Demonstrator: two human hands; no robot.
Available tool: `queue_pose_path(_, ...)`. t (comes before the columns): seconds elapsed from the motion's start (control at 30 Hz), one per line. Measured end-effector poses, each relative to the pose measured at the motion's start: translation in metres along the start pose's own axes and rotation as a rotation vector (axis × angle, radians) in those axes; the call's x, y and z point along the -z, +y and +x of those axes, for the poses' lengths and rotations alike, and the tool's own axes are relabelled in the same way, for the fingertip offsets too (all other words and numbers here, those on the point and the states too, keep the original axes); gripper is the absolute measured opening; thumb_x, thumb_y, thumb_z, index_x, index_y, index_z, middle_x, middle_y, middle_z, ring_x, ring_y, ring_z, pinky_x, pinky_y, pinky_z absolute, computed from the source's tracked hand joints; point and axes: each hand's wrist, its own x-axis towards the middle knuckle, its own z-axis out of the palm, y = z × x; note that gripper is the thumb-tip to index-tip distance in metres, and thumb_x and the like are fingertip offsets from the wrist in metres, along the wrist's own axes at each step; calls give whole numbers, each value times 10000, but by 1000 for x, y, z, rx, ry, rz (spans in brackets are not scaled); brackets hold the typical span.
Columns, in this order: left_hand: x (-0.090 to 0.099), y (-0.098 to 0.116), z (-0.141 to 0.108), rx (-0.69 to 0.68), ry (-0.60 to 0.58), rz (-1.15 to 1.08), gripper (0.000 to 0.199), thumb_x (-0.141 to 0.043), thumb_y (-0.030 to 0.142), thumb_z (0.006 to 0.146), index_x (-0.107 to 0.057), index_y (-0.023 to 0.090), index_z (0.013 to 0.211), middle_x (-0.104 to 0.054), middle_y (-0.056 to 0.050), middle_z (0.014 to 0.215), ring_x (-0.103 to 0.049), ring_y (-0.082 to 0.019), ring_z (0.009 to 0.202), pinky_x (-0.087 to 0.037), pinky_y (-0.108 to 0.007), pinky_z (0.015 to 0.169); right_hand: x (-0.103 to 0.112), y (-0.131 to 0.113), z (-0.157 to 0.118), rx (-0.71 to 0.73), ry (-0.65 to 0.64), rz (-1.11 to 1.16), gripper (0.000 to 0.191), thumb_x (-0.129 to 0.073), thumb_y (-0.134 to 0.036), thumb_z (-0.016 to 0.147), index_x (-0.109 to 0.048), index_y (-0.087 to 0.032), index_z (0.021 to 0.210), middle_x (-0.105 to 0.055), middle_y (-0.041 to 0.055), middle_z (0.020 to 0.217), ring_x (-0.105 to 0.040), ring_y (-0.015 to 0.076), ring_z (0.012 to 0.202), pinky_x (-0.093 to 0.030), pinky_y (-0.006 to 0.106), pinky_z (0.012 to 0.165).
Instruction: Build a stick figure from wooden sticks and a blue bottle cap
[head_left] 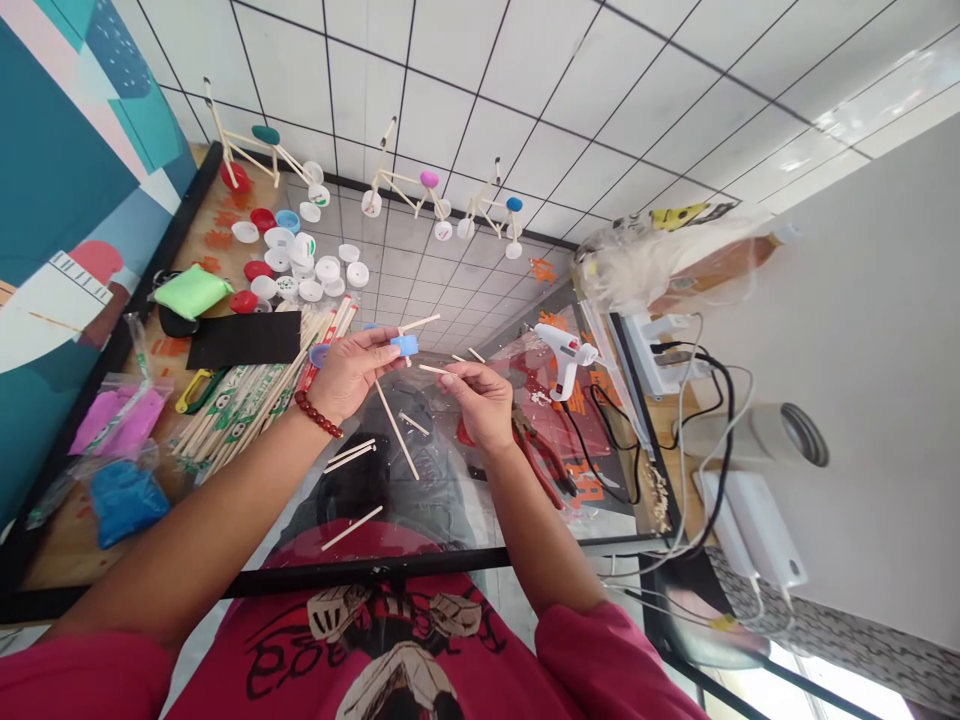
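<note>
Over the bench (431,520), the left hand (351,375) grips a blue bottle cap (404,346). The right hand (480,405) pinches a short wooden stick (433,369) near it.

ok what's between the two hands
In the head view, a short stick held by the right hand reaches toward the blue cap in the left hand.

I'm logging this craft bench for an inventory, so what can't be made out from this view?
All in the head view:
- Dark blue cap: partly hidden by the left hand.
- Red object: mostly hidden by the right hand, so its kind is unclear.
- White bottle caps: their markings are too small to read.
- Yellow printed item: blurred behind clear plastic.
</note>
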Motion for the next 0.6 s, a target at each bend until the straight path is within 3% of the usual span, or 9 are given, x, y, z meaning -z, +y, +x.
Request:
queue_pose_path(0.2, -2, 1, -1, 0, 6, 12, 308, -902, 208, 560, -776, 141, 833, -763, -55, 845, -689, -144, 738, -566, -276, 734, -7, -2, -6, 190, -54, -119, 123, -731, -278, 795, -631, -206, 797, -765, 81, 995, -718, 177, 897, -573, 318, 783)
queue_pose_path(0.4, -4, 2, 0, -1, 13, 12, 330, -912, 213, 531, -781, 141, 825, -763, -45, 823, -687, -138, 698, -560, -261, 702, -9, -11, -11, 356, -42, -410, 51, -668, -197, 810, -674, -213, 858, -771, 34, 855, -713, 149, 778, -572, 289, 758)
queue_pose_path(0.6, -3, 1, 0, 1, 15, 12, 351, -918, 209, 521, -781, 131, 835, -765, -49, 820, -689, -140, 701, -561, -259, 700, -9, -12, -11, 323, -16, -455, 88, -694, -274, 825, -729, -212, 876, -767, 11, 787, -682, 128, 656, -580, 267, 693)
